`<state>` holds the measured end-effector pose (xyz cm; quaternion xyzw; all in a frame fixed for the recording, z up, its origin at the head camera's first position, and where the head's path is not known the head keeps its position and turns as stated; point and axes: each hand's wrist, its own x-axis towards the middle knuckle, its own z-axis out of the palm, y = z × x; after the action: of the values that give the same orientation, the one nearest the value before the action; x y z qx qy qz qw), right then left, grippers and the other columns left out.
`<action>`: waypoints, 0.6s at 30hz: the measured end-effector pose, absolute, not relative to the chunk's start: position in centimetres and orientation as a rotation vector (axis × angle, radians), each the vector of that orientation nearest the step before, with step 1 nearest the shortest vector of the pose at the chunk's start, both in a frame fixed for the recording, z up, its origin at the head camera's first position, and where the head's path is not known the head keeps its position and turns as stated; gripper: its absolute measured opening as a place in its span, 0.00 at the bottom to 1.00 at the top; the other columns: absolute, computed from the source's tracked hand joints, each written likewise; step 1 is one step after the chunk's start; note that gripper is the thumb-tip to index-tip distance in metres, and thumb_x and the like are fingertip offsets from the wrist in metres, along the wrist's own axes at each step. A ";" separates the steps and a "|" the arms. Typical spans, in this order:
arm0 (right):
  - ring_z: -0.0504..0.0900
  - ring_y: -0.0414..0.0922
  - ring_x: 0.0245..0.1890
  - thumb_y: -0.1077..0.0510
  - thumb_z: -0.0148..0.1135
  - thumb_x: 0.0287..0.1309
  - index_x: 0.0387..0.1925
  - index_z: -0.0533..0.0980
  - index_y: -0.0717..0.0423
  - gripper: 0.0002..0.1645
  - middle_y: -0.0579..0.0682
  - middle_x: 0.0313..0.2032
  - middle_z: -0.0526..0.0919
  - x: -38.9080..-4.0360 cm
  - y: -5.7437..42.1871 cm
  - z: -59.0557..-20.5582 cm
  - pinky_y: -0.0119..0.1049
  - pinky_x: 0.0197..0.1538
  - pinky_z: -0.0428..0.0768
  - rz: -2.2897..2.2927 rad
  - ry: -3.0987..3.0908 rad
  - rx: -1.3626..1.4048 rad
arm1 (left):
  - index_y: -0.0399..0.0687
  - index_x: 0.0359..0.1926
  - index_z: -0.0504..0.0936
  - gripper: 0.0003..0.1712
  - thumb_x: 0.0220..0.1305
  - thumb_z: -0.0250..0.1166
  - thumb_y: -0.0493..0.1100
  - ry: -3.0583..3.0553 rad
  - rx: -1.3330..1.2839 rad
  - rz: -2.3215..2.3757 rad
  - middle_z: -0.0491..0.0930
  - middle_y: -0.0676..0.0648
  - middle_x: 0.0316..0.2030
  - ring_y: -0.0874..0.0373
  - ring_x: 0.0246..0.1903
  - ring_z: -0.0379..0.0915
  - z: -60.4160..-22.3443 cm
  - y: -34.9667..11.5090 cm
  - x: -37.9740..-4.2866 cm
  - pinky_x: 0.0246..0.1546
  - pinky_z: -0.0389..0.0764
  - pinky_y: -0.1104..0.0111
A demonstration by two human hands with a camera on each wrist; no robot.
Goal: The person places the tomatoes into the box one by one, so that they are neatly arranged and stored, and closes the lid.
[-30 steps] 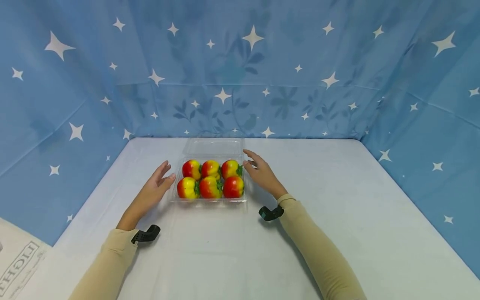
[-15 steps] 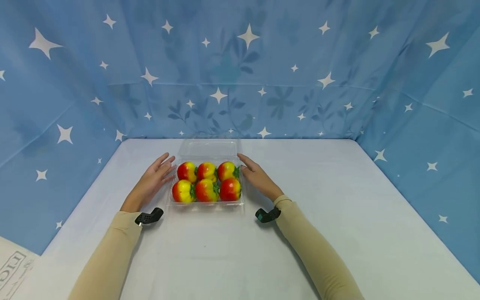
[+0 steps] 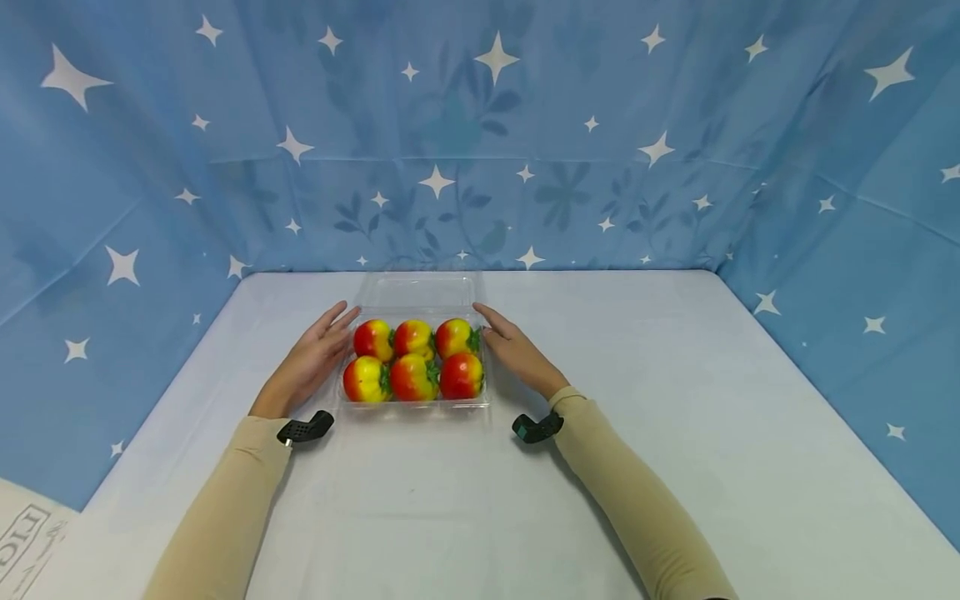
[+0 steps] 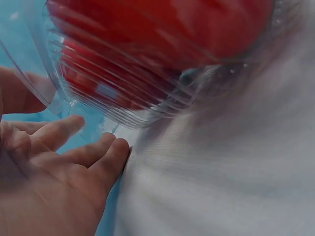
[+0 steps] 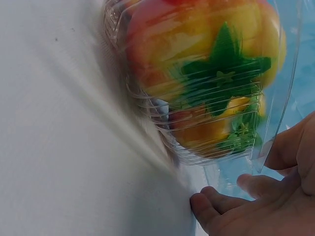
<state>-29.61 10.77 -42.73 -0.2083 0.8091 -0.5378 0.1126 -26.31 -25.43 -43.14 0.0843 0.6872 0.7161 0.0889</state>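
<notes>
A clear plastic clamshell box (image 3: 412, 405) sits on the white table with its lid (image 3: 420, 292) laid back at the far side. Inside are two rows of glossy red-and-yellow fruits (image 3: 414, 377) with green star-shaped leaves. My left hand (image 3: 309, 364) is at the box's left side, fingers extended. In the left wrist view its thumb (image 4: 22, 91) overlaps the rim and the fingertips lie close to the ribbed wall. At the right side is my right hand (image 3: 521, 354), fingers likewise extended, its thumb (image 5: 290, 147) at the rim in the right wrist view.
A white cloth covers the table (image 3: 637, 400). Blue curtains (image 3: 480, 125) with white stars hang behind it and along both sides. Printed pale material (image 3: 26, 533) shows at the lower left. A black wrist camera (image 3: 306, 427) sits on the left wrist, another (image 3: 537, 428) on the right.
My left hand has moved right and forward, up to the box's left side. My right hand has come slightly closer to the right side. The box and fruits stay in place.
</notes>
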 end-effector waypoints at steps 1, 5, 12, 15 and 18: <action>0.52 0.55 0.83 0.55 0.40 0.86 0.87 0.54 0.47 0.34 0.51 0.85 0.51 -29.6 10.8 -42.7 0.55 0.81 0.55 -1.574 2.380 -0.606 | 0.45 0.87 0.31 0.40 0.88 0.43 0.38 2.041 0.250 2.134 0.40 0.42 0.86 0.42 0.84 0.34 -43.1 -25.4 -26.3 0.80 0.45 0.51; 0.53 0.54 0.83 0.55 0.41 0.85 0.86 0.55 0.44 0.34 0.49 0.85 0.52 -29.8 10.8 -42.7 0.55 0.81 0.55 -1.559 2.405 -0.604 | 0.46 0.87 0.32 0.40 0.88 0.42 0.36 2.032 0.261 2.162 0.40 0.43 0.86 0.43 0.84 0.35 -43.1 -25.3 -26.2 0.80 0.45 0.51; 0.52 0.54 0.83 0.56 0.45 0.84 0.86 0.55 0.48 0.35 0.50 0.84 0.53 -29.9 10.9 -43.0 0.55 0.81 0.55 -1.617 2.387 -0.629 | 0.46 0.88 0.35 0.40 0.87 0.44 0.36 2.027 0.239 2.208 0.43 0.45 0.86 0.42 0.84 0.38 -43.4 -25.2 -26.2 0.79 0.49 0.53; 0.56 0.55 0.82 0.59 0.48 0.82 0.86 0.56 0.50 0.36 0.50 0.84 0.56 -30.1 10.9 -43.2 0.55 0.80 0.58 -1.697 2.353 -0.626 | 0.46 0.88 0.35 0.40 0.87 0.44 0.36 2.014 0.239 2.229 0.44 0.46 0.86 0.43 0.84 0.38 -43.5 -25.1 -26.2 0.80 0.48 0.54; 0.63 0.59 0.79 0.61 0.52 0.80 0.85 0.57 0.52 0.37 0.51 0.82 0.60 -30.2 10.9 -43.2 0.54 0.78 0.63 -1.786 2.317 -0.612 | 0.46 0.87 0.34 0.40 0.87 0.45 0.35 1.992 0.241 2.264 0.45 0.46 0.86 0.44 0.84 0.37 -43.5 -25.0 -26.2 0.80 0.47 0.55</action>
<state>-30.24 10.86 -43.21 -0.2043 0.7729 -0.5959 0.0761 -26.16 -25.03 -43.55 0.0796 0.6574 0.7471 0.0584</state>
